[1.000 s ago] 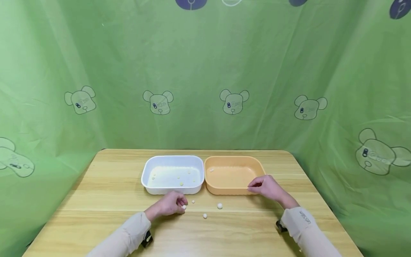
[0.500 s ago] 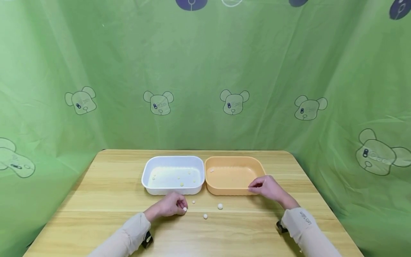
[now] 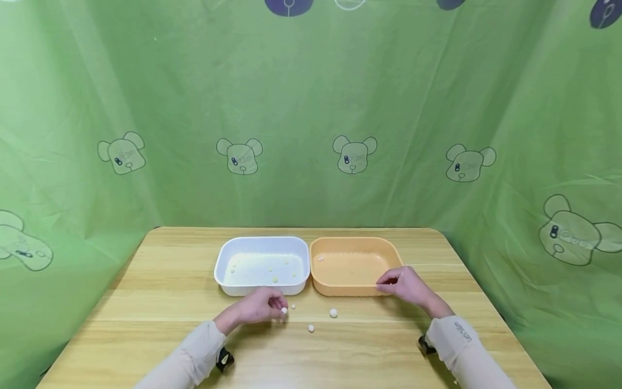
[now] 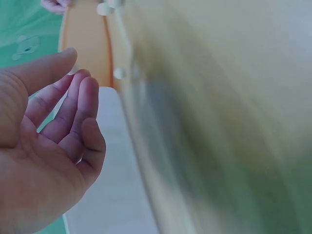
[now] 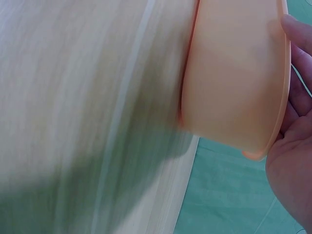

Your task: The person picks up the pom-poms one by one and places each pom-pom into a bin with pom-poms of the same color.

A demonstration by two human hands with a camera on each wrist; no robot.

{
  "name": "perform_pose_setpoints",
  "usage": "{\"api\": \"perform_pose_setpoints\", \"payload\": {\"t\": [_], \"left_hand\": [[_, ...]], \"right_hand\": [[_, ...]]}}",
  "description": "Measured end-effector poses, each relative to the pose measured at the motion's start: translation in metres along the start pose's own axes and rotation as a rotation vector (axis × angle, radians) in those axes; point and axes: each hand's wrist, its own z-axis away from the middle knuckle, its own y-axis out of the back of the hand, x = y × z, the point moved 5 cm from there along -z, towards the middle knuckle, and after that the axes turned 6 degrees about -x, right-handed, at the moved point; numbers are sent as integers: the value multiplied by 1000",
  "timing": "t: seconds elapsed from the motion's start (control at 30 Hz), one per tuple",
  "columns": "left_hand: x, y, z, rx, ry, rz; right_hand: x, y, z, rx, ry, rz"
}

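Observation:
Just in front of the white tray (image 3: 238, 290), my left hand (image 3: 255, 306) pinches a small white ball (image 3: 284, 310) between thumb and fingertips. In the left wrist view the thumb (image 4: 53, 68) meets the fingertips and mostly hides that ball. My right hand (image 3: 410, 285) grips the near right corner of the orange tray (image 3: 342, 290). In the right wrist view its thumb lies on the orange rim (image 5: 286, 73), with the fingers on the other side. Three loose white balls lie on the table: a tiny one (image 3: 293, 306), a larger one (image 3: 333, 313) and another (image 3: 311, 328).
The two trays stand side by side on a wooden table (image 3: 170, 302). Several small yellowish pieces (image 3: 275, 279) are scattered in the white tray. Small pale pieces (image 3: 320, 258) lie at the left in the orange tray. A green printed curtain (image 3: 301, 183) surrounds the table.
My left hand has shifted slightly right and up with the white ball in its fingertips. The right hand stays on the orange tray's rim, and the loose balls have not moved.

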Motion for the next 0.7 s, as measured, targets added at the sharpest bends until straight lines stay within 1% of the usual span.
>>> {"api": "perform_pose_setpoints", "payload": {"t": [0.17,0.4,0.53,0.7], "left_hand": [[12,6,-4,11,-17,46],[26,13,-13,50,-45,49],[32,16,-17,87,-54,53],[34,20,-24,152,-65,43]], "right_hand": [[0,0,-2,4,14,-5],[-3,1,0,10,20,1],[-4,0,0,3,21,2],[-4,0,1,4,11,3]]}}
